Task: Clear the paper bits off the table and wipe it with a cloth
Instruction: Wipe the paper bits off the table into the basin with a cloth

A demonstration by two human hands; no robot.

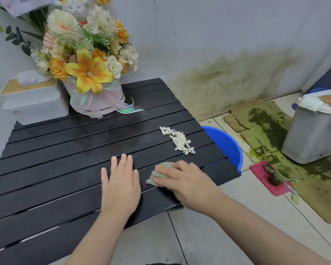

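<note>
Head view, tissue box [34, 100] holding tissue, flowers [88, 54] in pot [111, 104]

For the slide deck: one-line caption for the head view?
Right hand presses cloth on black slatted table; paper bits remain.

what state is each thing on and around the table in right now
left hand: flat on the table, empty
right hand: pressing the cloth down
paper bits: piled near the table's right edge
tissue box: tissue sticking out
blue bucket: on the floor beside the table
</note>
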